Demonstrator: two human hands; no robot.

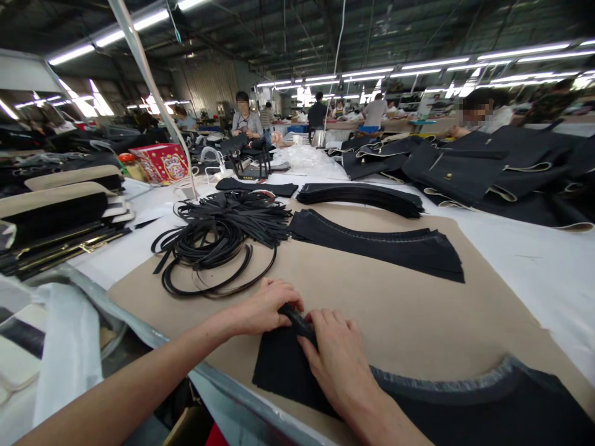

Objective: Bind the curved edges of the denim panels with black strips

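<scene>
At the near edge of the table lies a black fabric piece [281,365], with a curved edge that is raised and folded over. My left hand [272,305] pinches the far end of that edge between thumb and fingers. Close beside it, my right hand [337,353] is closed on the same fold, thumb on the near side. Past my right forearm, a black panel with a grey, shiny curved rim [483,378] stretches to the right. My forearm hides whether the two are one piece.
Brown board [372,291] covers the near tabletop. Coiled black strips [209,241] lie at the left. Stacked curved black pieces [381,244] sit beyond my hands, with another stack [360,198] behind. Black bag panels [493,164] are heaped back right. A pole [149,74] rises at left.
</scene>
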